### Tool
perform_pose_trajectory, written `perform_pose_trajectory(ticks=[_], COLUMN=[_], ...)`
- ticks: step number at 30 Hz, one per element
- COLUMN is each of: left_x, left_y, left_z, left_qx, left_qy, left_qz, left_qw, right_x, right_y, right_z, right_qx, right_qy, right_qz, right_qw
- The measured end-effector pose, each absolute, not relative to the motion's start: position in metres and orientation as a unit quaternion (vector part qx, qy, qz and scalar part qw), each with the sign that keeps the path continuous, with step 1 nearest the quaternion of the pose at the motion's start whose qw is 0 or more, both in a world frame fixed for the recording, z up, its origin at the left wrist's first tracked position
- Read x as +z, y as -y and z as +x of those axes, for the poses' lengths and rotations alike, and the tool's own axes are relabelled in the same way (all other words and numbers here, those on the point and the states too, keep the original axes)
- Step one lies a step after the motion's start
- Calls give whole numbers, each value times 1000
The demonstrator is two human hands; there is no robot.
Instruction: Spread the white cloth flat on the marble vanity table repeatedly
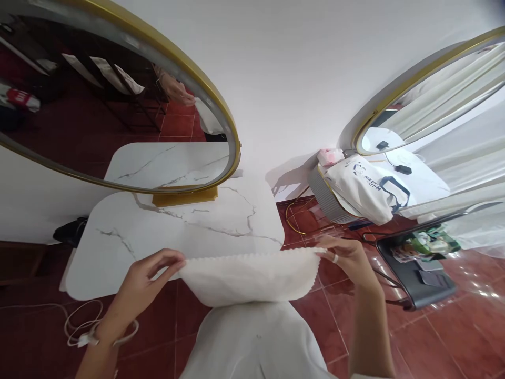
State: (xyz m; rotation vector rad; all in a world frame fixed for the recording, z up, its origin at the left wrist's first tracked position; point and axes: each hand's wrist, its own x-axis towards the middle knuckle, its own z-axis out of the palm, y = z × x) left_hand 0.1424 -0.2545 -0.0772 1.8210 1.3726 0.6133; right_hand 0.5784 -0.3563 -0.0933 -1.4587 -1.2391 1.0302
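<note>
A white cloth [252, 279] with a zigzag-cut edge is stretched between my two hands, in front of the marble-patterned table. My left hand [152, 276] pinches its upper left corner between thumb and fingers. At the upper right corner, my right hand [343, 255], with a ring on one finger, pinches the cloth too. The top edge runs nearly straight, while the lower part hangs down over my light-coloured clothing [258, 342].
The white marble-patterned table [221, 223] bears a round gold-framed mirror [232, 121] on a gold base [185, 197]. To the right are a second table with a white tote bag [363, 189] and a black chair [418, 281] holding a green packet. A white cable [74, 326] lies at left.
</note>
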Motion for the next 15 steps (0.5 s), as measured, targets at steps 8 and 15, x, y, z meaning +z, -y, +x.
perform_pose_trajectory(ticks=[8, 15], left_x=[-198, -252], left_y=[150, 101], left_z=[199, 223], left_qx=[268, 271], left_qy=[-594, -623], left_qz=[678, 648], left_qw=[339, 346], right_x=[-202, -259], right_y=[212, 149], right_z=[588, 571], right_qx=[428, 439], right_qy=[415, 353], right_qz=[-708, -719], right_qw=[378, 406])
